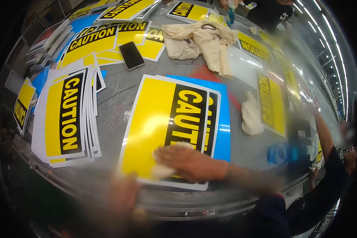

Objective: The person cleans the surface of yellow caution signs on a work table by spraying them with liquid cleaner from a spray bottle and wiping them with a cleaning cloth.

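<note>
A yellow and black CAUTION sign [150, 115] lies in front of me, overlapping a second CAUTION sign [213, 119] and a blue sheet [223, 139]. Across its lower part, my right hand [188, 162] presses a pale cloth [162, 171] against the surface; the palm covers some of the lettering. My left hand [127, 192] is at the sign's lower left corner, smeared by motion, so its fingers cannot be made out. To the left is a fanned stack of CAUTION signs [53, 119] with white borders.
A phone [131, 55] and cream cloth garment [204, 41] lie farther back, near more signs [93, 39]. On the right are a crumpled cloth [252, 115], another sign [270, 103] and a blue-liquid bottle [278, 154]. A co-worker's arm [324, 133] reaches in there; another person [267, 14] stands across.
</note>
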`<state>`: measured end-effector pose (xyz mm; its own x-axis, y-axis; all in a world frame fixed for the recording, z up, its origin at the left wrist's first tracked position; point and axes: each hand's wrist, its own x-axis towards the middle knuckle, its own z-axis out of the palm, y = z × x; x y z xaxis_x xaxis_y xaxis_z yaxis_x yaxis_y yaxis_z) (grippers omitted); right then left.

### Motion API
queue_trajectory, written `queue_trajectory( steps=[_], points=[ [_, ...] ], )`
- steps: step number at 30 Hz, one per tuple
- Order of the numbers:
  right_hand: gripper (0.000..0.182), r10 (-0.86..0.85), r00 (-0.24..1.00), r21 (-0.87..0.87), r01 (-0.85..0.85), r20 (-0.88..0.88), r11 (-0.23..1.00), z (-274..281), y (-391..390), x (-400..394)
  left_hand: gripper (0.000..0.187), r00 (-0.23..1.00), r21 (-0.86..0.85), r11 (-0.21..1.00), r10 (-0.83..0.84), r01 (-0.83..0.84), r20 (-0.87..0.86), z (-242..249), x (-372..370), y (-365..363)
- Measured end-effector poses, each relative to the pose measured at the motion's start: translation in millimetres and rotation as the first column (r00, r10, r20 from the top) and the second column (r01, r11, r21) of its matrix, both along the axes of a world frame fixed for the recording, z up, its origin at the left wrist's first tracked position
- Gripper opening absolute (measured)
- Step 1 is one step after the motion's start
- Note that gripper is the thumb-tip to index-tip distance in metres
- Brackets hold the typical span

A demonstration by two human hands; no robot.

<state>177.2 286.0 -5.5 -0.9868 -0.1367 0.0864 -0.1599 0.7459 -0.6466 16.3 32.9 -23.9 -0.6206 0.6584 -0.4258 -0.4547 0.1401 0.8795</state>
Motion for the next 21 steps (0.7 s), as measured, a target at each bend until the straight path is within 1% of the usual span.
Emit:
queue_trajectory(
  steps=[2,3,5,6,7,8,9,10,11,12,13,14,16,17,18,19,21],
  points=[
    [0.057,0.084,0.994,-0.13,-0.091,-0.064,0.987,-2,-18,24,0.057,0.999,0.016,1.0,0.011,-0.011,0.033,2,0,2],
    [0.049,0.074,0.994,-0.289,-0.046,0.085,0.956,3,-13,31,0.057,0.998,0.028,0.999,0.02,-0.022,0.064,4,0,3],
    [0.038,0.126,0.92,-0.565,0.115,0.37,0.817,17,10,41,0.057,0.982,0.052,0.997,0.052,-0.062,0.183,11,-2,8],
    [0.039,0.018,0.926,-0.544,0.207,0.378,0.813,13,27,44,0.057,0.97,0.07,0.994,0.066,-0.085,0.234,14,-2,8],
    [0.038,-0.184,0.904,-0.322,0.319,0.386,0.892,17,52,42,0.057,0.989,0.076,0.996,0.026,-0.037,0.148,9,-3,6],
    [0.038,-0.38,0.894,-0.322,0.441,0.237,0.838,16,76,31,0.056,0.998,0.077,0.997,-0.011,0.006,0.059,5,-2,4],
    [0.038,-0.559,0.825,-0.334,0.551,0.081,0.765,15,101,21,0.056,0.991,0.109,0.994,0.003,-0.017,0.13,7,-3,5],
    [0.041,-0.572,0.819,-0.343,0.548,0.035,0.763,24,132,4,0.056,0.979,0.136,0.99,0.015,-0.044,0.202,10,-3,6],
    [0.043,-0.602,0.795,-0.364,0.54,-0.075,0.759,23,157,-13,0.057,0.959,0.141,0.985,0.061,-0.103,0.275,13,-2,9],
    [0.044,-0.644,0.755,-0.305,0.589,-0.122,0.748,23,174,-25,0.058,0.957,0.148,0.983,0.067,-0.112,0.281,14,0,10],
    [0.043,-0.656,0.731,-0.25,0.61,-0.188,0.752,4,195,-34,0.059,0.955,0.159,0.98,0.073,-0.123,0.287,14,1,11],
    [0.043,-0.646,0.755,-0.133,0.633,-0.114,0.763,-2,191,-35,0.059,0.952,0.169,0.976,0.081,-0.135,0.294,13,0,12],
    [0.044,-0.631,0.774,0.111,0.623,0.052,0.774,-15,171,-41,0.059,0.952,0.145,0.98,0.087,-0.134,0.292,12,0,11],
    [0.051,-0.541,0.831,0.157,0.556,-0.129,0.816,-27,152,-37,0.058,0.951,0.137,0.981,0.09,-0.135,0.296,16,1,12],
    [0.061,-0.422,0.856,0.214,0.491,-0.3,0.844,-38,124,-27,0.057,0.949,0.128,0.983,0.091,-0.135,0.301,20,2,12],
    [0.062,-0.408,0.878,0.173,0.456,-0.25,0.873,-37,100,-17,0.058,0.949,0.105,0.984,0.104,-0.141,0.297,24,4,14],
    [0.071,-0.35,0.924,0.238,0.379,-0.155,0.894,-25,37,1,0.058,0.948,0.093,0.985,0.112,-0.145,0.297,20,3,13]
  ],
)
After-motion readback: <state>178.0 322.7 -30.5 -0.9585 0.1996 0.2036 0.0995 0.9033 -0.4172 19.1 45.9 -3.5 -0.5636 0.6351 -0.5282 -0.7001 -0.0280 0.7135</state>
